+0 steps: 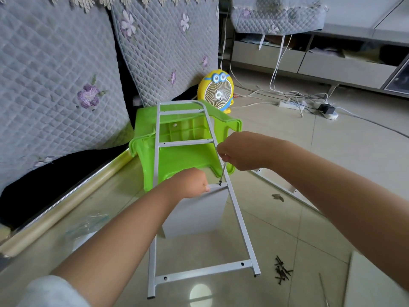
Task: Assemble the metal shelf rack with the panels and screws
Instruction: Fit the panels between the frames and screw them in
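A grey metal side frame (238, 214) shaped like a ladder lies tilted, its far end propped on an overturned green plastic stool (183, 156). A white shelf panel (194, 214) stands under the frame's middle rung. My left hand (190, 183) grips the panel's top edge. My right hand (241, 151) grips a screwdriver (223, 172) whose tip meets a screw (220, 183) at the right end of that rung. A pile of several dark screws (282, 270) lies on the floor at the lower right.
Another white panel (285, 187) lies on the tiled floor to the right, and one (376, 282) at the lower right corner. A clear plastic bag (88, 224) lies at the left. A yellow fan (218, 90), a power strip (292, 105) with cables, and quilted cushions (55, 74) stand behind.
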Tool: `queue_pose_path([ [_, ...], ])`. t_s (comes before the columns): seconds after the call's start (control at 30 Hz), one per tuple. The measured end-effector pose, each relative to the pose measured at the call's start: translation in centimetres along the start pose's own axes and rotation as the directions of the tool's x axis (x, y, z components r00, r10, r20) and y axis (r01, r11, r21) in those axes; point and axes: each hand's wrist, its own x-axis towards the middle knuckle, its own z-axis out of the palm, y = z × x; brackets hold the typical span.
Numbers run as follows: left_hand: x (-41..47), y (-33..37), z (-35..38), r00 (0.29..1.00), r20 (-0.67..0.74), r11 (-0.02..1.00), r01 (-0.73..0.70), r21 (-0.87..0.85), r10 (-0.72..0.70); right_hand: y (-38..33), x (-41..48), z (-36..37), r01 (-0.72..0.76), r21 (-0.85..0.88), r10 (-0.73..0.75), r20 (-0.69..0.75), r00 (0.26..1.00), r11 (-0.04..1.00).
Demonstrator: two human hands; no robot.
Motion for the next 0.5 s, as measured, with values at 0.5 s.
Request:
queue_pose_path([
  [0.5, -0.2, -0.2, 0.4, 0.999, -0.031, 1.0, -0.016, 0.02, 0.016, 1.7, -1.3, 0.8, -0.008, 0.291, 0.017, -0.028, 0.999, 0.957],
])
